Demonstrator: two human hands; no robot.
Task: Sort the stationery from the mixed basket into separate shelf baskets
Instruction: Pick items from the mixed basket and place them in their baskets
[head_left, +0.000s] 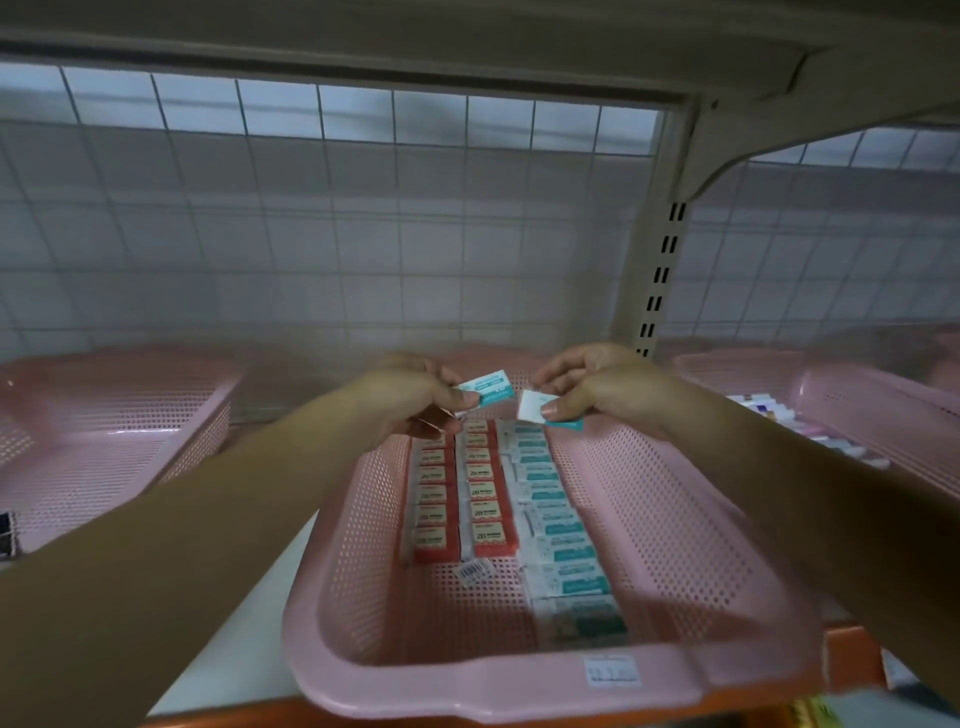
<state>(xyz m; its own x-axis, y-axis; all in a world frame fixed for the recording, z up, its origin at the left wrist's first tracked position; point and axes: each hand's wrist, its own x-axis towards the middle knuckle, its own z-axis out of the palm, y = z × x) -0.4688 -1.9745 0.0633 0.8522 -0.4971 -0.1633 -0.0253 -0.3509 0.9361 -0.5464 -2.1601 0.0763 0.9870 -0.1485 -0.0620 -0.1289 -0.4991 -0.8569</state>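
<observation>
Head view. Both forearms reach in from the lower corners and cover parts of the shelf (244, 613) and the side walls of the middle basket (467, 691), a pink perforated tray at lower centre.

Left hand (410, 400), centre frame, pinches a teal-and-white eraser (488, 387) between thumb and fingers, above the far end of the middle basket. Something small and reddish shows under its curled fingers, too blurred to name. Right hand (602, 387), just right of it, pinches a second eraser (537, 408), white face toward the camera, teal edge below. The two erasers are close, not touching.

In the middle basket: two columns of red erasers (485, 499), and beside them teal erasers (556, 525) in overlapping rows. Their far ends are hidden behind the hands, so no sure count. One barcode tag (474, 570) lies on the basket floor. One white label (612, 671) on the near rim, print unreadable.

Three pink baskets counted: the middle one, the left basket (104, 431) at mid left, and the right basket (883, 415) at mid right, which holds pastel items (810, 431), blurred. Dark object (6, 535) cut off at the left edge. Wire grid (363, 223) behind; slotted upright post (657, 280) right of centre.
</observation>
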